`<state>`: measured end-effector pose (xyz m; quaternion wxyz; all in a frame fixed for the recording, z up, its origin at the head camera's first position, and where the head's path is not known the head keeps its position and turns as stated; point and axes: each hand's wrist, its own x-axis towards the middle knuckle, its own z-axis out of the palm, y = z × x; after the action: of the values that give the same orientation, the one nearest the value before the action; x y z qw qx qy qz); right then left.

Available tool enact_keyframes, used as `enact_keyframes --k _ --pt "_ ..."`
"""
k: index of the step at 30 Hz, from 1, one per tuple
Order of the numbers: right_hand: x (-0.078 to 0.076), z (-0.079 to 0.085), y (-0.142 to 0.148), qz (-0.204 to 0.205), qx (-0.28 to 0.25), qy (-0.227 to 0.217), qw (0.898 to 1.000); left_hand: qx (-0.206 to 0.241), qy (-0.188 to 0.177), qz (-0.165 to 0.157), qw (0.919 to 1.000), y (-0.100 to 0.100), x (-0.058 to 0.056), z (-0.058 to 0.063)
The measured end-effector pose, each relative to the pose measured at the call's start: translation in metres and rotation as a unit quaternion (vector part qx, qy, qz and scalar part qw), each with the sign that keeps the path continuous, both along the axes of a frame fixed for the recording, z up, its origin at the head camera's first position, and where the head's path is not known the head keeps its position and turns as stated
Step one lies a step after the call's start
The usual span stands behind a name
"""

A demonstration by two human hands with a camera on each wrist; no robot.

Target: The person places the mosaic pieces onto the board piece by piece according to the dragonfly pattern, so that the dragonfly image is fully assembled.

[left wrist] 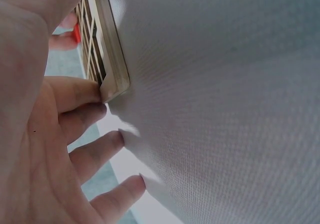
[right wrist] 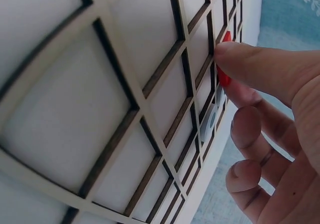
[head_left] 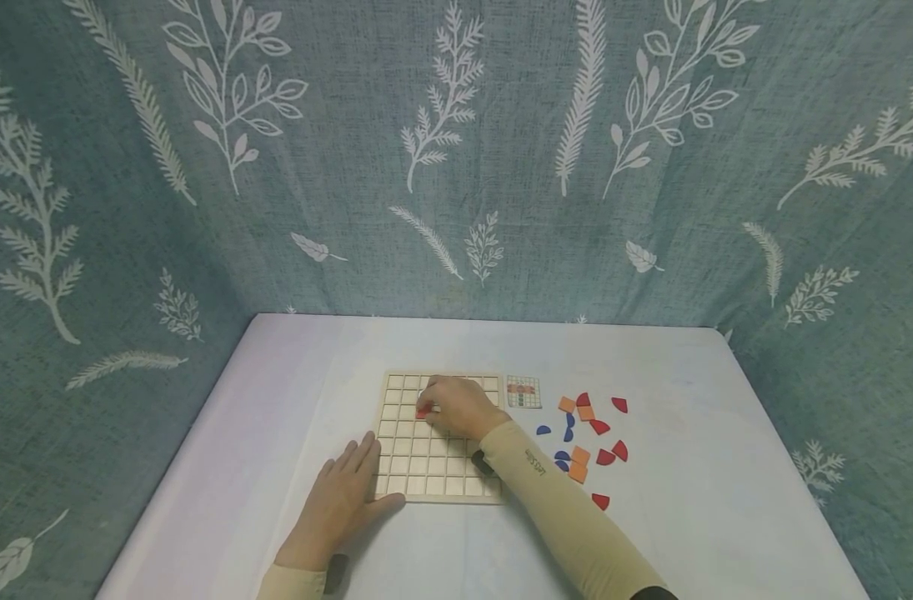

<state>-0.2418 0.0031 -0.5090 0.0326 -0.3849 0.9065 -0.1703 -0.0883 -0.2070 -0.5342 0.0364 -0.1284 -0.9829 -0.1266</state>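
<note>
My right hand [head_left: 464, 406] is over the upper left part of a pale wooden grid board [head_left: 418, 486]. Between thumb and fingertips it pinches a thin red piece [right wrist: 223, 73], held right at the grid's cells; its outline is mostly hidden by the fingers. A greyish piece [right wrist: 208, 123] shows in a cell beside it in the right wrist view. My left hand [head_left: 341, 492] lies at the board's lower left side with its fingers extended. In the left wrist view, its fingertips [left wrist: 95, 91] reach the corner of the board's frame, and the others touch the white tabletop.
A small printed pattern card [head_left: 524, 392] lies by the board's upper right corner. Right of the board are scattered red quarter-circles [head_left: 605, 457], orange squares [head_left: 579, 472] and blue half-circles [head_left: 544, 430]. A patterned green curtain [head_left: 456, 283] hangs behind the white table [head_left: 321, 358].
</note>
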Motion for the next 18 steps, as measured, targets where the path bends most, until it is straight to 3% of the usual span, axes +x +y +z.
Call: enact_keyframes --k 18 --pt "0.0045 -0.0022 -0.0024 -0.012 0.011 0.014 1.000 0.004 -0.012 0.004 0.9999 0.0006 0.0001 0.0009"
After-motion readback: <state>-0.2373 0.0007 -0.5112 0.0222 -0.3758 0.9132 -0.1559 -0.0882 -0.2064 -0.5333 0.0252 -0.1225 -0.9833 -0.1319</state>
